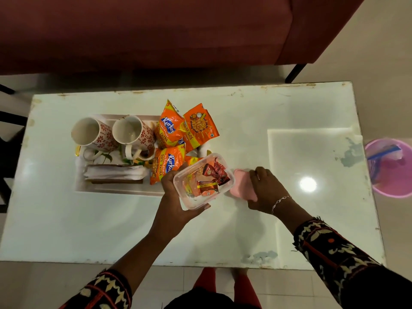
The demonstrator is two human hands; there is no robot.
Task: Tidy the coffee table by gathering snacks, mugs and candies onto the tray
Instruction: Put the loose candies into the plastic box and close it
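A person stands at the near edge of a pale coffee table (245, 112), both arms reaching over it in dark patterned sleeves. The left hand (176, 197) is wrapped around a clear plastic box (204, 181), fingers under its left side and thumb along its near edge, holding it above the tabletop just right of the tray. Inside the box lie several candies (209, 179) in red and orange wrappers. The right hand (265, 188), with a thin bracelet at the wrist, presses down on a pink lid (242, 186) lying flat on the table just right of the box; the fingers curl over its far edge, gripping it. On the left half of the table sits a white tray (120, 190). Two patterned mugs (111, 134) lie tipped on it at the far left, mouths facing the camera, with folded white napkins (116, 172) near them. Orange snack packets (178, 132) are piled on the tray's right end, one overhanging its right edge. A dark red sofa (156, 30) runs along the far side, and a pink bucket (390, 168) stands on the floor to the right of the table.
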